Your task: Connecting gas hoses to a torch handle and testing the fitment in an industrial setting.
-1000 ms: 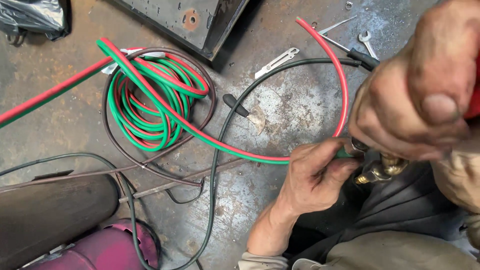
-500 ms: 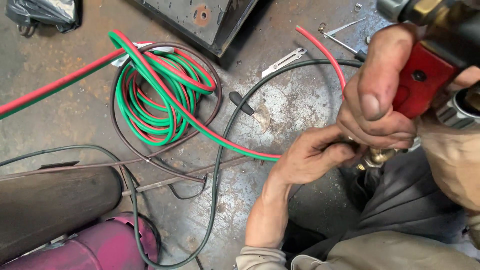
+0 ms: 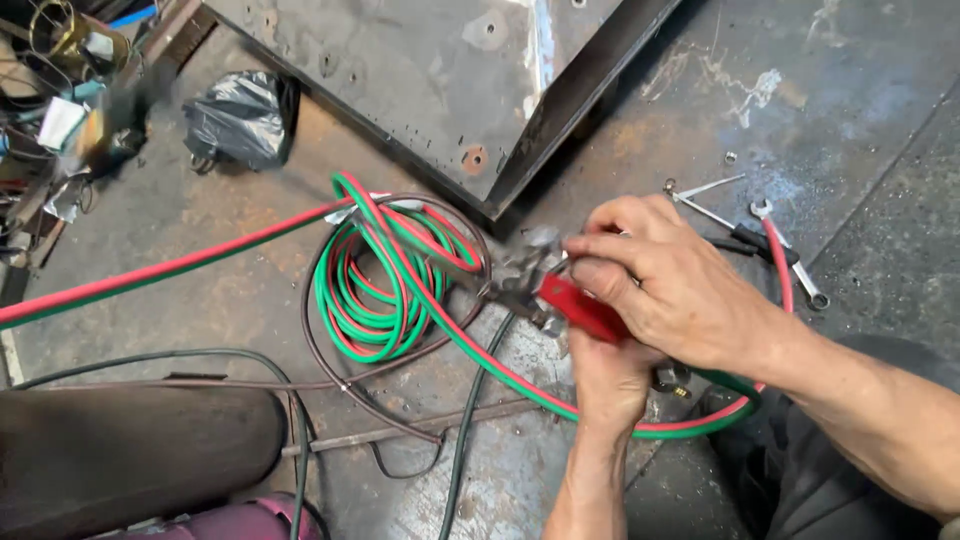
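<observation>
Head view: both my hands on the red-handled torch (image 3: 575,305) above the coiled twin hose (image 3: 375,290).
Right hand (image 3: 670,290) closed over the handle; left hand (image 3: 610,385) wraps beneath, grip probably shut. Best hold steady and keep the hose unkinked.

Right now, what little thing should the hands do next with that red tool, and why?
Probably steady the torch and seat its hose end. The right hand covers its red body, the left hand grips from below, and the red-green hose trails loose underneath.
</observation>
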